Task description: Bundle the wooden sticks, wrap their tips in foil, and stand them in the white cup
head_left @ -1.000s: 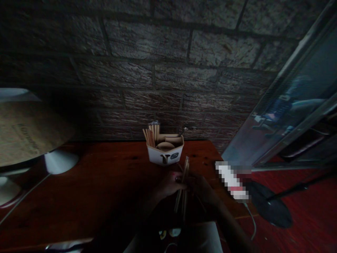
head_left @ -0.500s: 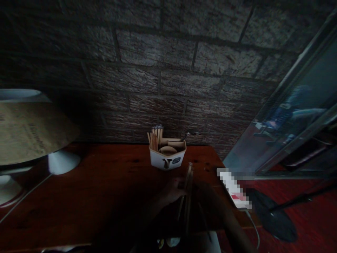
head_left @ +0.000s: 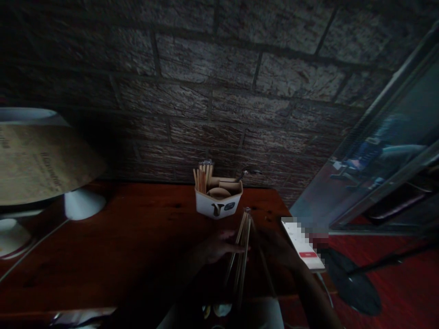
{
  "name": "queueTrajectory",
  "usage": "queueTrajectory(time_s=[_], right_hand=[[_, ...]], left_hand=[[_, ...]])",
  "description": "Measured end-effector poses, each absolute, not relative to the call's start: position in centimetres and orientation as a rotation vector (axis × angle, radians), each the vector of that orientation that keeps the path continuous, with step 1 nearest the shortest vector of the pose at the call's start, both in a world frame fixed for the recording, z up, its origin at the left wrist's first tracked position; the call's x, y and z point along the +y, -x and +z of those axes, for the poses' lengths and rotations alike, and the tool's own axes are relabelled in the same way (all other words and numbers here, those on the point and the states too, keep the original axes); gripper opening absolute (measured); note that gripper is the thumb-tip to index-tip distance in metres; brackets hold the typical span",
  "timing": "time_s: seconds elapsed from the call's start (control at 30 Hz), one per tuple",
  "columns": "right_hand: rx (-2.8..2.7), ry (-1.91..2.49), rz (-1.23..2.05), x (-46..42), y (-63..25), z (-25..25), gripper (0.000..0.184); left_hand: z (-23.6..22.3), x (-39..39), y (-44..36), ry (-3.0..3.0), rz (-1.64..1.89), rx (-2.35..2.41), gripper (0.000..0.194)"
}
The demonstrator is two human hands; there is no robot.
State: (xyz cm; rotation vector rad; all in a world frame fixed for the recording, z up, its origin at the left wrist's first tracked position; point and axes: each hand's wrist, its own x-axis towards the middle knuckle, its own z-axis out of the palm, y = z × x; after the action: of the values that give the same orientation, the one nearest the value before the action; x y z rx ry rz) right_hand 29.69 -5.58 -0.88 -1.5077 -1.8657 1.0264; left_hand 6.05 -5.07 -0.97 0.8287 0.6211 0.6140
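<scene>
L hand (head_left: pixel 217 246) closed narrow on slim pale-wood chopsticks (head_left: pixel 245 237), splayed above brown wooden table (head_left: pixel 137 237), near white-and-tan open-topped box (head_left: pixel 206 205); R hand (head_left: pixel 274 244) by 1 thin dark stick (head_left: pixel 263 260), grip unclear, too dark; risk: loose L pinch could drop sticks.

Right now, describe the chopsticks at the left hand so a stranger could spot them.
Below the block wall, find the wooden table and its white box. Nearer the viewer, the chopsticks fan out at the left hand; unlike the sticks bunched inside the box, these are outside it.
</scene>
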Motion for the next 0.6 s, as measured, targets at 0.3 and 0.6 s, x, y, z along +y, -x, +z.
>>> queueTrajectory(time_s=[0.3,0.6], right_hand=[[-1.498,1.290,1.460,-6.4,-26.0,0.9,0.046],[-1.558,1.140,1.493,-4.9,-25.5,1.8,0.043]], left_hand=[[-1.8,-4.3,-5.8,-1.057,0.744,0.697,0.049],[-0.7,-4.2,-5.5,-1.166,0.755,0.633,0.049]])
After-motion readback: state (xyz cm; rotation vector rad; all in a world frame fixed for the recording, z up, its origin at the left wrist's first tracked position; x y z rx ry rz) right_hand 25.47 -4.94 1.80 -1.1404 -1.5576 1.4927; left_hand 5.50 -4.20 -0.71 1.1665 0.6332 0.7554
